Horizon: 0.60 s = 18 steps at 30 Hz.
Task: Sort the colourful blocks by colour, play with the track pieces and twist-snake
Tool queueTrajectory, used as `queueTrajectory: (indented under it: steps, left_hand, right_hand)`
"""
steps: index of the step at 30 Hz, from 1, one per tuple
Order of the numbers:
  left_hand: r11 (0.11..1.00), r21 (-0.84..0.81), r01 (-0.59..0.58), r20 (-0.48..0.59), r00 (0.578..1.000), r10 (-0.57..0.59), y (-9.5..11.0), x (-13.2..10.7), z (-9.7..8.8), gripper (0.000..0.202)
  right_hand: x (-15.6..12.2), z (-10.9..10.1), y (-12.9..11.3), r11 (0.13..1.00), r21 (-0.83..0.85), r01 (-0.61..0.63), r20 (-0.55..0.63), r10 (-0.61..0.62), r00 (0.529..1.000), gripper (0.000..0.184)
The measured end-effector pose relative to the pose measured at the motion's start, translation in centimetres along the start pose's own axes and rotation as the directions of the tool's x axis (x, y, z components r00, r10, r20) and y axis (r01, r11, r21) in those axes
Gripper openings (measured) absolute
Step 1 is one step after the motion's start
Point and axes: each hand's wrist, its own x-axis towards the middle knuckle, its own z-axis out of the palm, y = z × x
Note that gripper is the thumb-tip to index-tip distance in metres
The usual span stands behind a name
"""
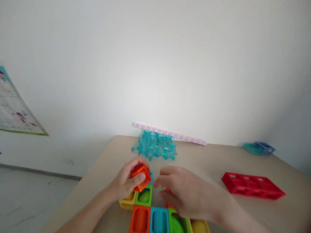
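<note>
My left hand (125, 179) is closed around an orange cube-shaped block (141, 178), its thumb pressed on the hollow front face. Below it lies a joined group of colourful hollow blocks: a green block (143, 196), a yellow block (127, 202), another orange block (140, 218), a blue block (159, 220), a second green block (177, 223) and a second yellow block (200, 226). My right hand (181, 191), slightly blurred, hovers over the right side of this group with fingers bent and apart. Some orange shows between and under those fingers, partly hidden by the hand.
Toward the back of the table (201, 165) sit translucent teal plastic pieces (155, 145) and a lilac striped strip (170, 133) against the wall. A red openwork block (252, 186) lies to the right. A dark blue block (264, 148) stands in the far right corner beside a teal piece.
</note>
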Motion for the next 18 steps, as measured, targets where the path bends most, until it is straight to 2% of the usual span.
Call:
queueTrajectory:
  steps: [1, 3, 4, 6, 10, 18]
  left_hand:
    - [1.000, -0.012, -0.005, -0.012, 1.000, 0.005, 0.1, 0.1, 0.1, 0.043]
    - [0.999, -0.034, 0.002, -0.040, 0.999, -0.003, 0.2, 0.1, 0.2, 0.039]
    - [0.999, -0.044, 0.011, -0.054, 0.998, -0.013, 0.2, 0.2, 0.3, 0.038]
    - [0.998, -0.061, 0.016, -0.076, 0.997, -0.021, 0.2, 0.2, 0.3, 0.036]
    - [0.997, -0.070, -0.008, -0.070, 0.998, 0.003, 0.1, 0.2, 0.4, 0.035]
    - [0.997, -0.071, 0.015, -0.062, 0.998, -0.019, 0.3, 0.1, 0.3, 0.034]
  right_hand:
    - [0.4, 0.7, -0.8, 0.992, 0.026, 0.123, -0.005, -0.122, 0.992, 0.014]
    - [1.3, 2.6, -2.0, 0.948, -0.031, 0.316, -0.033, -0.317, 0.948, 0.014]
    - [1.6, 3.7, -2.3, 0.917, -0.089, 0.388, -0.045, -0.393, 0.918, 0.017]
    - [2.2, 5.7, -2.6, 0.878, -0.182, 0.442, -0.075, -0.461, 0.884, 0.020]
    - [2.7, 7.8, -2.3, 0.873, -0.243, 0.423, -0.106, -0.457, 0.883, 0.020]
    - [3.2, 8.4, -2.9, 0.910, -0.226, 0.346, -0.132, -0.381, 0.915, 0.016]
